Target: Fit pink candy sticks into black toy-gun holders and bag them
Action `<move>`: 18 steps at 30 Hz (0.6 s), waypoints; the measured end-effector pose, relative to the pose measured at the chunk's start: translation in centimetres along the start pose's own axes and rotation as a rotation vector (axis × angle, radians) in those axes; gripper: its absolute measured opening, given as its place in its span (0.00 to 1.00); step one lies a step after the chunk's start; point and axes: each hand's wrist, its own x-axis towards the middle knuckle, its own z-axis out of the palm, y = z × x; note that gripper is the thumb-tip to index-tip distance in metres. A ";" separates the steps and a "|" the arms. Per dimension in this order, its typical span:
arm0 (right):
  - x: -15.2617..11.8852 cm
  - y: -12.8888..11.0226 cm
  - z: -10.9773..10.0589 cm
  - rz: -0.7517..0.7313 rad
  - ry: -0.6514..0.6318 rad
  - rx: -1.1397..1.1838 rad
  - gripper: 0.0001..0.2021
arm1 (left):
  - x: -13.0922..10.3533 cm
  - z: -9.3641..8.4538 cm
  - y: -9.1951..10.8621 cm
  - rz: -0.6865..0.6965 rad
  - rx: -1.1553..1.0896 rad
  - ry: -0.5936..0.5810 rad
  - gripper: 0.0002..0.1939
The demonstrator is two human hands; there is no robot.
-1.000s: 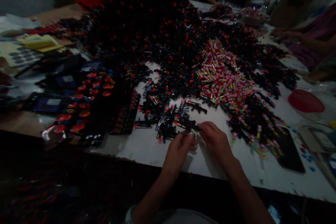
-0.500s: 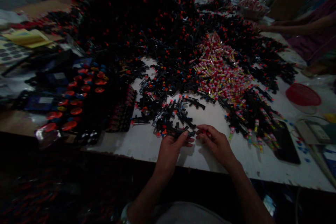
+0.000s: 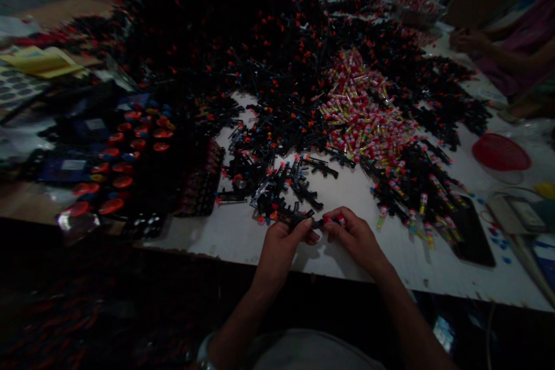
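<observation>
My left hand (image 3: 280,245) is closed on a small black toy gun (image 3: 296,215), gripped between thumb and fingers above the front of the table. Close against the gun's right end, my right hand (image 3: 358,237) pinches a small candy tube with a red end (image 3: 341,220); the fingers cover most of it. Just beyond my hands lie loose black toy guns (image 3: 306,191) with orange and blue tips. A heap of pink and yellow candy tubes (image 3: 368,110) rises behind them. To the right, toy guns with tubes fitted (image 3: 422,202) form a pile.
A large dark heap of toy guns (image 3: 225,29) covers the back of the table. Packed rows with orange round tops (image 3: 124,167) stand at left. A dark phone-like slab (image 3: 474,240) and a red basket (image 3: 500,152) are at right. A co-worker's hands (image 3: 470,40) show at far right.
My right hand has moved slightly left, bringing the red-ended tube up to the gun's end. The co-worker's hands at far right have drawn back from the heap.
</observation>
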 end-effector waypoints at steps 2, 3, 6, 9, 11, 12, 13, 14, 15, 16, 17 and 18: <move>0.1 0.1 0.0 -0.003 -0.036 0.031 0.08 | 0.0 0.0 -0.1 0.015 0.007 -0.011 0.12; 0.1 0.1 0.1 -0.003 -0.065 0.049 0.08 | 0.0 -0.1 -0.1 0.029 0.010 -0.016 0.12; 0.0 0.3 0.9 -0.008 -0.124 0.059 0.09 | -0.1 -0.1 -0.3 0.057 0.018 0.002 0.12; -0.4 0.5 1.3 -0.005 -0.114 0.021 0.10 | -0.2 0.2 -0.6 0.025 0.007 0.027 0.12; -0.9 0.6 0.6 0.000 -0.114 -0.014 0.10 | -0.3 0.5 -0.7 -0.018 -0.007 -0.004 0.13; -1.2 0.6 -0.3 -0.005 -0.075 -0.057 0.11 | -0.3 0.7 -0.7 -0.032 -0.021 -0.022 0.13; -1.3 0.6 -1.4 -0.026 0.010 -0.129 0.11 | -0.3 0.9 -0.6 -0.037 -0.041 -0.033 0.14; -1.4 0.6 -2.6 -0.065 0.143 -0.234 0.12 | -0.2 0.9 -0.5 -0.031 -0.061 -0.030 0.16; -1.4 0.5 -3.8 -0.113 0.311 -0.365 0.12 | -0.1 0.9 -0.3 -0.017 -0.070 -0.016 0.18; -1.2 0.5 -4.8 -0.159 0.484 -0.505 0.13 | 0.0 0.9 -0.1 -0.002 -0.063 0.014 0.19; -0.8 0.4 -5.3 -0.199 0.623 -0.630 0.14 | 0.2 0.7 0.1 0.012 -0.042 0.052 0.20; -0.4 0.4 -5.3 -0.225 0.694 -0.719 0.14 | 0.4 0.5 0.2 0.024 -0.006 0.089 0.19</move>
